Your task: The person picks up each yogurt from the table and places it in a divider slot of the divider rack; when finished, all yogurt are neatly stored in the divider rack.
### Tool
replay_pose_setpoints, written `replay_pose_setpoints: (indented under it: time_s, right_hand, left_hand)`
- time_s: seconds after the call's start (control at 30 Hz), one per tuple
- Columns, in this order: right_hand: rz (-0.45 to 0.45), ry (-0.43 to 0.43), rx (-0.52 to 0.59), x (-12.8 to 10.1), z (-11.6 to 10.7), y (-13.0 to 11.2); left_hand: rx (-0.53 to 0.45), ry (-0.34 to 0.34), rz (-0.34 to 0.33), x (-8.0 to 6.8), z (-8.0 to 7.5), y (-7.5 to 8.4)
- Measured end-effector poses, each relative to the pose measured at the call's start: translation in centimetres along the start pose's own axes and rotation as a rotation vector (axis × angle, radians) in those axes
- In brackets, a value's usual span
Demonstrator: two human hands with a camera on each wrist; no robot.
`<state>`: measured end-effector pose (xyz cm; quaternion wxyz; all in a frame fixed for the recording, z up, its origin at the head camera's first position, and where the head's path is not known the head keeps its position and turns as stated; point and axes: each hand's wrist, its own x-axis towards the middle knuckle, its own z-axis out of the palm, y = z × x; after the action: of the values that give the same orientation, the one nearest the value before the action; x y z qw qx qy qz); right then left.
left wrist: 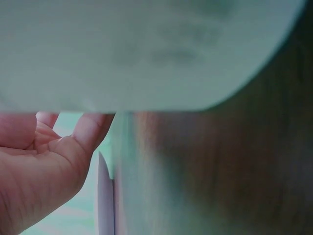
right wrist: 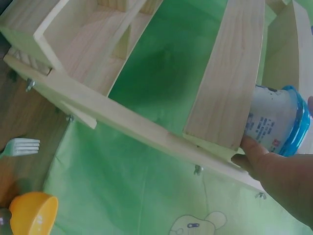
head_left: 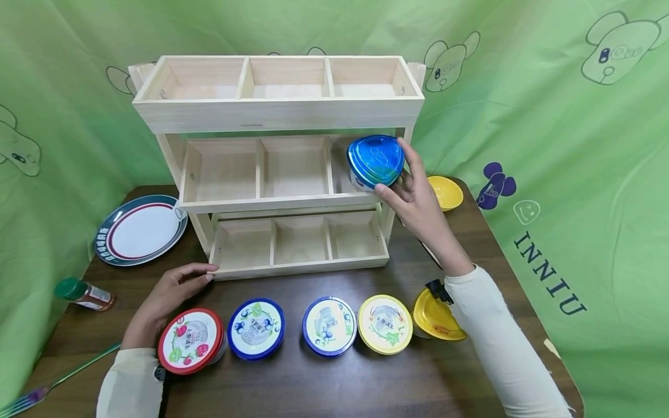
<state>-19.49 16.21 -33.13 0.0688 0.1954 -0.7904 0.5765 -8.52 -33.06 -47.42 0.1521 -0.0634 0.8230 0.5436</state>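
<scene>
Your right hand (head_left: 413, 194) grips the blue-lidded cup (head_left: 375, 161) at the wooden rack's (head_left: 277, 110) middle shelf, right compartment. Your left hand (head_left: 167, 296) rests open on the bench (head_left: 324, 383), well apart.

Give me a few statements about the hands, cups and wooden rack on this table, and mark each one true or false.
1. The right hand holds a blue-lidded cup at the middle shelf of the rack. True.
2. The left hand grips the fork. False: it rests on the table beside the bottom shelf, holding nothing.
3. Five cups stand in a row in front of the rack. True.
4. The top shelf already holds cups. False: its three compartments are empty.
5. The plate lies right of the rack. False: left.
</scene>
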Motion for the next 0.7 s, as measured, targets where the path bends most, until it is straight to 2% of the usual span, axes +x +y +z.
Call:
replay_pose_setpoints:
  time_s: [0.1,0.37,0.7]
  right_hand:
    - [0.006,0.016,-0.021,-0.3,-0.4,-0.4]
    - [0.106,0.045,0.005,-1.5,-2.0,-2.2]
    - [0.125,0.052,-0.063,-3.0,-5.2,-2.9]
  left_hand:
    - [-0.003,-0.003,0.007,0.0,0.0,0.0]
    - [-0.006,-0.012,0.006,0.0,0.2,-0.1]
    - [0.020,-0.028,0.017,-0.1,-0.2,-0.2]
